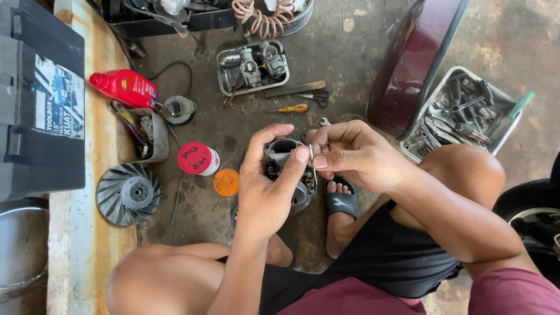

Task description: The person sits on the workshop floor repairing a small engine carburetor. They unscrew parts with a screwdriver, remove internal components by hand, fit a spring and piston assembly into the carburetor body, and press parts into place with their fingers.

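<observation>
My left hand (265, 186) grips a grey metal carburetor (284, 153), thumb and fingers wrapped round its body above the oily floor. My right hand (350, 153) pinches a thin metal pin (312, 158) against the carburetor's right side. Both hands meet over my sandalled foot (341, 201). The lower half of the carburetor is partly hidden by my left palm.
A metal tray of carburetor parts (224, 73) lies ahead, with scissors (315, 96) and an orange-handled screwdriver (291, 108). A tool tray (501, 125) sits right, beside a maroon panel (414, 58). Left: red oil bottle (125, 87), red-lidded tub (195, 157), fan wheel (128, 193), toolbox (41, 99).
</observation>
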